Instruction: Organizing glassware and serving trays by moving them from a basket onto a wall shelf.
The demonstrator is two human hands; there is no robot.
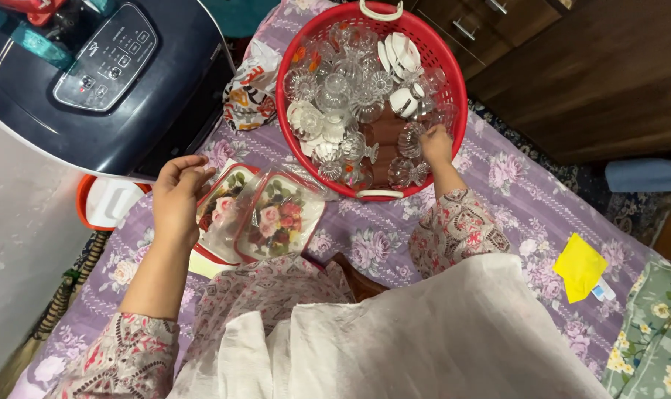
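Observation:
A round red plastic basket (452, 66) with white handles sits on a purple floral sheet and holds several clear glass cups, stemmed bowls and small white dishes. My right hand (435, 144) reaches into its near right side, fingers on a clear ribbed glass bowl (411, 137). Whether it grips the bowl is unclear. My left hand (177, 196) hovers with loosely curled fingers just left of two rectangular flower-printed trays (276, 218) with red rims, wrapped in clear plastic. That hand holds nothing.
A dark appliance with a control panel (106, 63) stands at the upper left. Next to the basket lies a printed bag (248, 89). A yellow cloth (579, 266) lies at the right, dark wooden drawers (572, 66) behind. My white scarf (424, 340) fills the foreground.

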